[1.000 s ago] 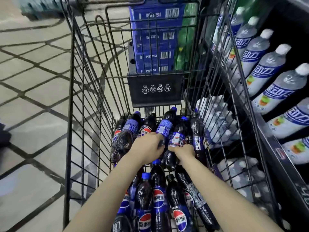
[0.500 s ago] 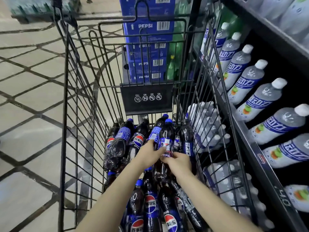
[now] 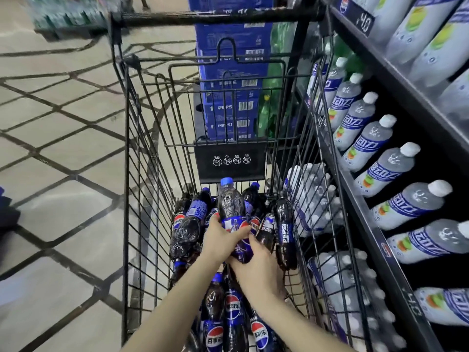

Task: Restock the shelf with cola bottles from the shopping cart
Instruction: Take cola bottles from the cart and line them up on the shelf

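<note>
Both hands are down inside the black wire shopping cart [image 3: 142, 189], wrapped around 1 cola bottle [image 3: 232, 212] that stands lifted above the heap, its blue cap pointing away toward the cart's far end. The left hand [image 3: 220, 241] grips the bottle at its blue label, fingers curled round the far side and thumb across the near side. The right hand [image 3: 258, 271] holds the lower body of the same bottle from beneath and the right, its fingers curled up against the dark plastic — the fingertips are partly hidden behind the bottle. Below and around them lie the other cola bottles [image 3: 233, 316], piled on the cart floor with caps pointing various ways; 1 with a vertical PEPSI label [image 3: 285, 232] lies just beside the right hand. To the right, touching or nearly touching the cart's side, stands the dark shelf [image 3: 380, 240], its tiers filled with pale grey bottles [image 3: 403, 207] with white caps. Beyond the cart's far end rises a stack of blue Pepsi cartons [image 3: 231, 72].
</note>
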